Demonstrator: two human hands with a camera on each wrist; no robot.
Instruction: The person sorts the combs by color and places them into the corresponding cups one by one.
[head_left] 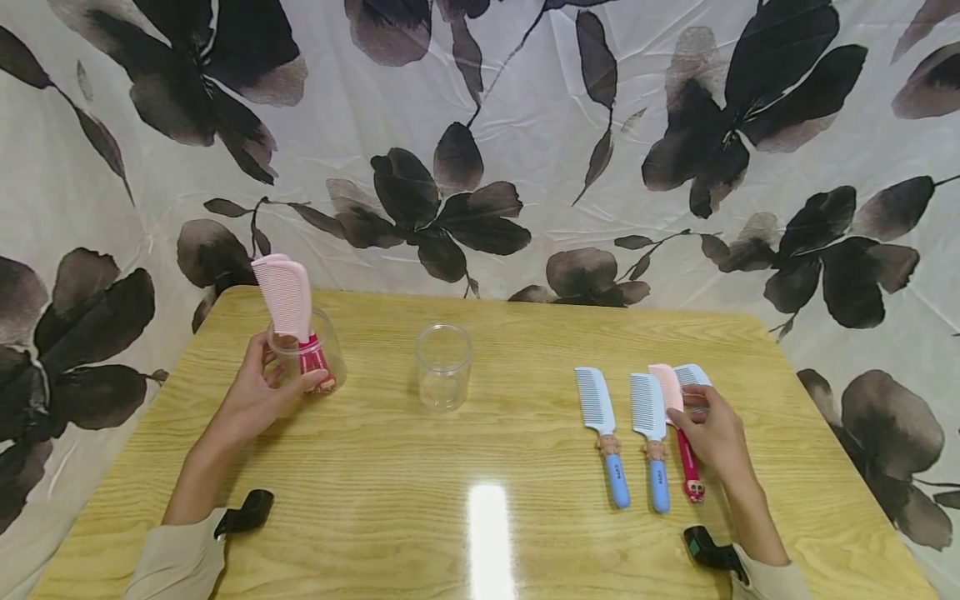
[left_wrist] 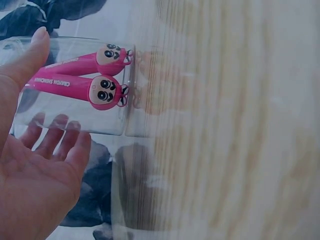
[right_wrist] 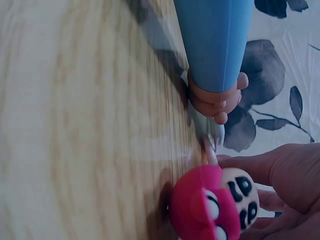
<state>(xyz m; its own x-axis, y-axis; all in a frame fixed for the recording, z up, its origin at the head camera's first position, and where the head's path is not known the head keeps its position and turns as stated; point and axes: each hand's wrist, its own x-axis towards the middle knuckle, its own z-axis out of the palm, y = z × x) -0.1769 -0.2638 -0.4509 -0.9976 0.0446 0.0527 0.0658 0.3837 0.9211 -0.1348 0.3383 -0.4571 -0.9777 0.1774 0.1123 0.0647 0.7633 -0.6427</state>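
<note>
On the left, my left hand [head_left: 258,387] holds a clear plastic jar [head_left: 330,337], thumb on one side and fingers on the other. Inside it, two pink combs [head_left: 288,292] stand tilted, teeth up; their dark pink handles [left_wrist: 65,90] end in cartoon heads near the jar's bottom. At the right, my right hand [head_left: 716,433] pinches another pink comb [head_left: 665,387] near its neck, the comb lying on the table. Just left of it lies a blue comb [head_left: 649,417]. A further blue comb [head_left: 692,375] is partly hidden behind the right hand.
A second clear jar [head_left: 444,371] stands upright at the table's middle. Another blue comb [head_left: 597,417] lies to its right. The wooden table [head_left: 375,500] ends at the back against a flower-patterned cloth [head_left: 480,125]. Black wrist cameras [head_left: 247,511] sit at both sleeves.
</note>
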